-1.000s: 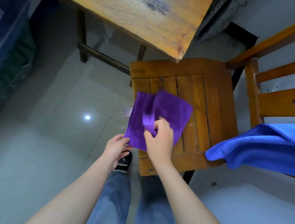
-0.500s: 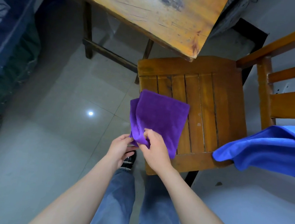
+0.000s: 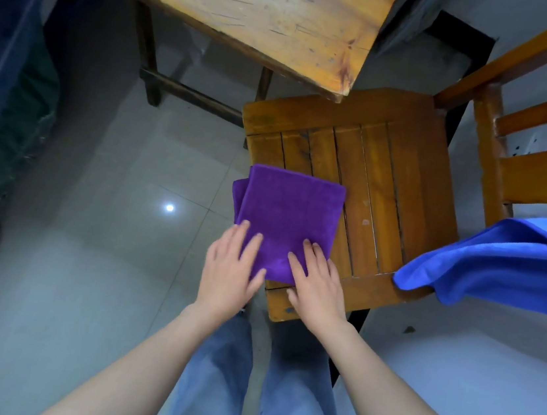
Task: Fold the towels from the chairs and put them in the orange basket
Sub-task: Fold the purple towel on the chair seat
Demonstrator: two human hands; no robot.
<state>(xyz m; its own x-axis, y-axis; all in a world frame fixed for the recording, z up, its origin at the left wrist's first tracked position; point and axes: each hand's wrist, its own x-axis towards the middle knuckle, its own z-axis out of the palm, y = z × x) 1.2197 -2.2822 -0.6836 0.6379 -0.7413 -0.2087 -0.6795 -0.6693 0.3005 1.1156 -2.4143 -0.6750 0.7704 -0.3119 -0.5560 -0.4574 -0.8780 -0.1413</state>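
Purple towel (image 3: 288, 216) folded on chair (image 3: 391, 187), hands (image 3: 230, 271) (image 3: 319, 285) flat atop.

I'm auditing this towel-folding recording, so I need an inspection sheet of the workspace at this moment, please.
Surface: slatted orange-brown wooden chair seat, worn, bearing one towel.
Job's things: folded purple square towel lies on the seat, overhanging its left edge; unfolded blue towel draped at the right; orange basket not in view.
Clutter: nothing seen.
Hands: left hand and right hand both flat, fingers straight, pressing the purple towel's near edge.
Cables: nothing seen.
Surroundings: scratched wooden table beyond the chair; glossy grey tiled floor; dark fabric at the left edge.
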